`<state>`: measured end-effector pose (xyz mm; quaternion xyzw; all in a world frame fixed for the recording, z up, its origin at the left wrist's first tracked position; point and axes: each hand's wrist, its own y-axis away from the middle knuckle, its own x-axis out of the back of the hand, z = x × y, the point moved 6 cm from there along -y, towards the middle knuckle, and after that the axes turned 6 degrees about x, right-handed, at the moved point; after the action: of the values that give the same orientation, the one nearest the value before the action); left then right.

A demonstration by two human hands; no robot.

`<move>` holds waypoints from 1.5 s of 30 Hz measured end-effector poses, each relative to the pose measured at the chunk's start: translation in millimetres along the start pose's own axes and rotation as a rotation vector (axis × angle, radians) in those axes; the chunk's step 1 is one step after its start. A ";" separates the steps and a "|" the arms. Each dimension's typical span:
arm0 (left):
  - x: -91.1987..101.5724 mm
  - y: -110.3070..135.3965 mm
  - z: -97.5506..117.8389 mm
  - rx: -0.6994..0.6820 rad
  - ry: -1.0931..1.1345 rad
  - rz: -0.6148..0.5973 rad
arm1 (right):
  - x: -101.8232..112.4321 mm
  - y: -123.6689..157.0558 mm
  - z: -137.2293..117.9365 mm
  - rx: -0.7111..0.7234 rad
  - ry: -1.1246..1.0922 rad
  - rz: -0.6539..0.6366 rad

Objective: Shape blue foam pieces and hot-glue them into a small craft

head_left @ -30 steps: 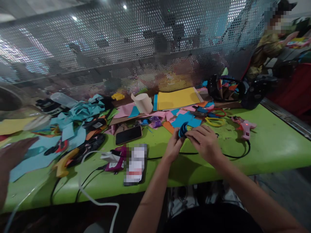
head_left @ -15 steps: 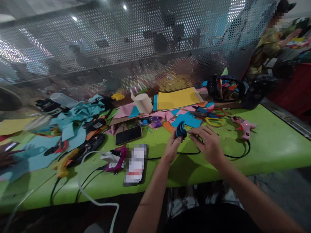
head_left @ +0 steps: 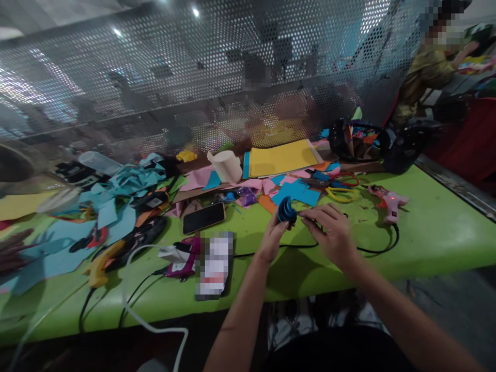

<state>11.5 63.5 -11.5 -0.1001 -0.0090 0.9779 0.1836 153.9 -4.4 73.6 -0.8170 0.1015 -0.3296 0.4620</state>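
My left hand pinches a small rolled-up blue paper piece and holds it upright just above the green table. Beside it on the right, my right hand hovers with its fingers loosely curled, the fingertips close to the blue roll. Whether those fingers touch the roll is not clear. A black cable runs under both hands.
A pink glue gun lies to the right, yellow and red scissors behind the hands. A phone, yellow sheets, a paper roll and many paper scraps cover the left. Another person sits far right. Perforated metal screen behind.
My right hand has drawn slightly away from the blue roll, which my left hand has raised and turned upright. A hand at the far left edge has pulled out of view.
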 end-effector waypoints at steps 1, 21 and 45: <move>0.3 0.1 -0.5 0.004 0.008 0.006 | -1.1 0.8 -0.7 0.009 0.004 -0.004; 1.3 2.0 -2.4 0.039 0.001 0.044 | -6.6 17.0 -2.8 0.069 0.115 -0.069; -3.7 1.0 3.8 0.019 -0.020 0.000 | -2.5 10.8 5.3 -0.009 -0.003 -0.058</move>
<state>13.8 61.3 -7.2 -0.0887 -0.0013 0.9788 0.1844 156.8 -5.5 61.7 -0.8222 0.0785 -0.3411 0.4489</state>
